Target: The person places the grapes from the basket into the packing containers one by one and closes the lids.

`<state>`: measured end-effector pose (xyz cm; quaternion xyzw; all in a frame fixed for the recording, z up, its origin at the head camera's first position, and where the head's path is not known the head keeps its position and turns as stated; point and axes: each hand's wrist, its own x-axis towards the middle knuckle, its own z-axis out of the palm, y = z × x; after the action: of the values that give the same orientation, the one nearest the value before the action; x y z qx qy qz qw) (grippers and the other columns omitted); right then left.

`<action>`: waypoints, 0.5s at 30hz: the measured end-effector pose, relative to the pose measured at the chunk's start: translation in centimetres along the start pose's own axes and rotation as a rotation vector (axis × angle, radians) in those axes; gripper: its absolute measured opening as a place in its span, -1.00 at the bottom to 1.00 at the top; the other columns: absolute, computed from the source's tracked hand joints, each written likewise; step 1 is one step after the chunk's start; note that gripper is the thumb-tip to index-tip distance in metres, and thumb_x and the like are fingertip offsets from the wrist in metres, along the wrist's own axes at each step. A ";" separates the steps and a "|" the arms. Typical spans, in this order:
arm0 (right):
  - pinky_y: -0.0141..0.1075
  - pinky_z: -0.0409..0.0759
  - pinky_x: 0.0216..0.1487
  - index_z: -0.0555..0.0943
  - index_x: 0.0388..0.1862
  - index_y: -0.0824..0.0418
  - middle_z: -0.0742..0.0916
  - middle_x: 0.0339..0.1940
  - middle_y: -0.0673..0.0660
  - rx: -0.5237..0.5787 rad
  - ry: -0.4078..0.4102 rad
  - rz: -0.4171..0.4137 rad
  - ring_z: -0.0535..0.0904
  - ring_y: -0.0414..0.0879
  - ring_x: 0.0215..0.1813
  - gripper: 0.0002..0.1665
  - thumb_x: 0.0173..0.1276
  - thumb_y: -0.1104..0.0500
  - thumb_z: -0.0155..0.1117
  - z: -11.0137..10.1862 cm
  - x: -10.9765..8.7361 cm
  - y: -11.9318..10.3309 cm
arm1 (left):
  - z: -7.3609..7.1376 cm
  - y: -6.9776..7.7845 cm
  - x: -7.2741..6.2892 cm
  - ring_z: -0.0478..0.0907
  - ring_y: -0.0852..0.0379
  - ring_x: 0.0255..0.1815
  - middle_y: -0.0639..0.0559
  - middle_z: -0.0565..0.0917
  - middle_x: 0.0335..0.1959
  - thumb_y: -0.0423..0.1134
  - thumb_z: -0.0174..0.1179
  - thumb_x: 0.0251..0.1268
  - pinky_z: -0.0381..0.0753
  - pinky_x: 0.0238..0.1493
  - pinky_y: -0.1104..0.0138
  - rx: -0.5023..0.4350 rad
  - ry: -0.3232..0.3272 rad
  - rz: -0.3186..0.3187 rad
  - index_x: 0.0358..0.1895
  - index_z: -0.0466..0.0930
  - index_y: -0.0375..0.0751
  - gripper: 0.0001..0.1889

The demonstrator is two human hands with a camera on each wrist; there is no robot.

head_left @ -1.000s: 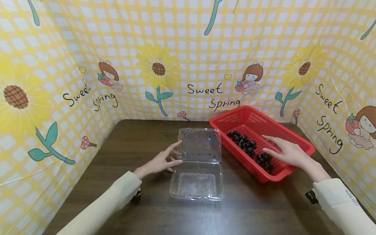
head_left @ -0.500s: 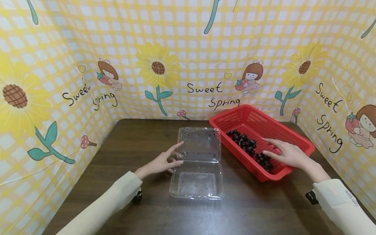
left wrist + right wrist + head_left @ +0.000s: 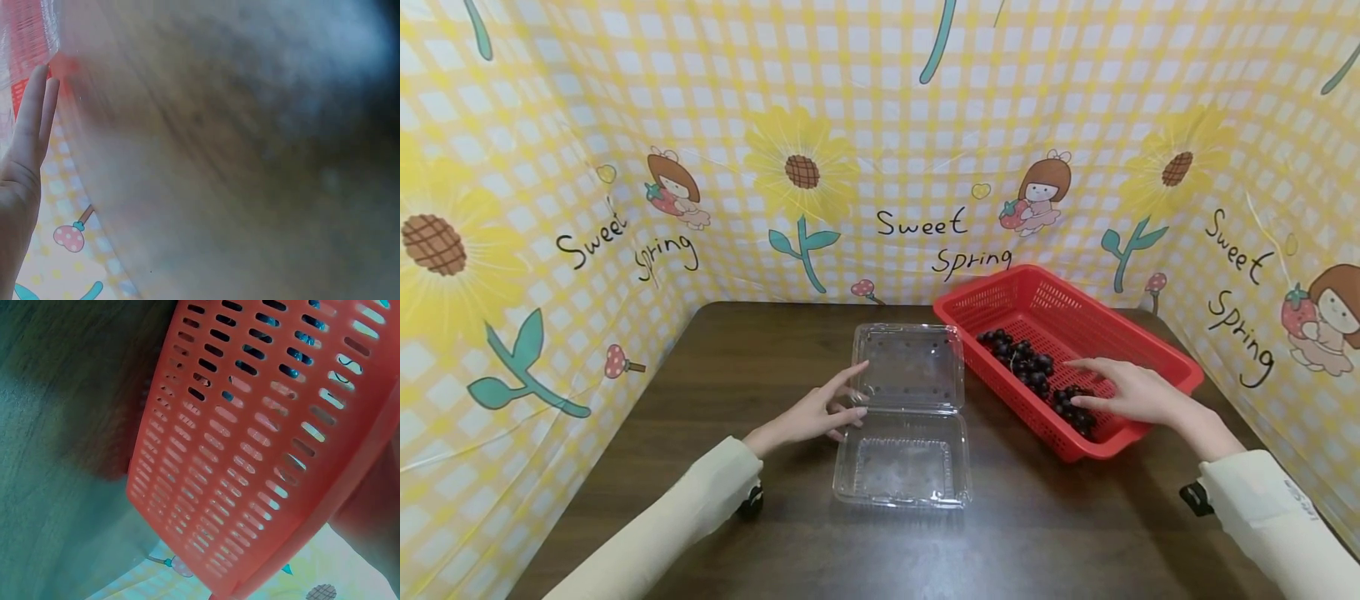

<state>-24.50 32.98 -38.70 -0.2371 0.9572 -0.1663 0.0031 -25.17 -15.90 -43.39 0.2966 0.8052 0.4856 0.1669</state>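
- Dark grapes (image 3: 1037, 364) lie in the red basket (image 3: 1108, 333), along its left wall, toward the tabletop's (image 3: 775, 525) far right corner; likely light, slippery, easily bruised, best lifted by the stem.
- Right hand (image 3: 1138, 393), fingers relaxed, is over the near grapes, gripping nothing visible; contact unclear.
- Left hand (image 3: 812, 414), fingers loosely spread, meets the clear box's (image 3: 898, 471) left edge, lid (image 3: 913, 367) laid back; its thin plastic probably flexes.
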 end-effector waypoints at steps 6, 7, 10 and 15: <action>0.11 0.55 0.02 0.51 0.15 0.16 0.64 0.06 0.14 0.123 -0.082 -0.103 0.54 0.09 0.09 -0.35 0.14 -0.12 0.36 0.3 0.2 0.2 | 0.2 -0.4 0.2 0.62 -0.26 -0.16 -0.34 0.44 0.14 -0.28 0.08 0.35 0.71 -0.44 0.18 -0.040 0.007 -0.004 0.49 -0.21 0.04 -0.22; 0.10 0.56 0.02 0.51 0.14 0.17 0.64 0.06 0.14 0.141 -0.097 -0.122 0.54 0.09 0.09 -0.37 0.14 -0.09 0.36 0.4 0.3 0.3 | 0.3 -0.5 0.2 0.61 -0.27 -0.16 -0.34 0.43 0.14 -0.28 0.08 0.35 0.71 -0.44 0.17 -0.047 0.009 -0.004 0.49 -0.21 0.04 -0.22; 0.08 0.56 0.04 0.52 0.14 0.15 0.63 0.07 0.08 0.165 -0.129 -0.144 0.52 0.05 0.10 -0.39 0.14 -0.06 0.37 0.5 0.5 0.6 | 0.3 -0.8 0.4 0.61 -0.29 -0.15 -0.34 0.42 0.16 -0.29 0.07 0.35 0.71 -0.44 0.14 -0.082 0.012 -0.006 0.49 -0.21 0.06 -0.22; 0.05 0.56 0.05 0.51 0.15 0.13 0.62 0.09 0.06 0.174 -0.145 -0.146 0.52 0.02 0.11 -0.39 0.15 -0.06 0.37 0.6 0.7 0.7 | 0.6 -1.8 0.7 0.60 -0.31 -0.13 -0.32 0.40 0.18 -0.32 0.06 0.36 0.70 -0.43 0.07 -0.152 0.017 -0.016 0.48 -0.20 0.07 -0.23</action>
<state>-25.37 33.09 -39.41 -0.3165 0.9165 -0.2310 0.0807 -25.97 -15.65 -45.28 0.2724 0.7698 0.5465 0.1860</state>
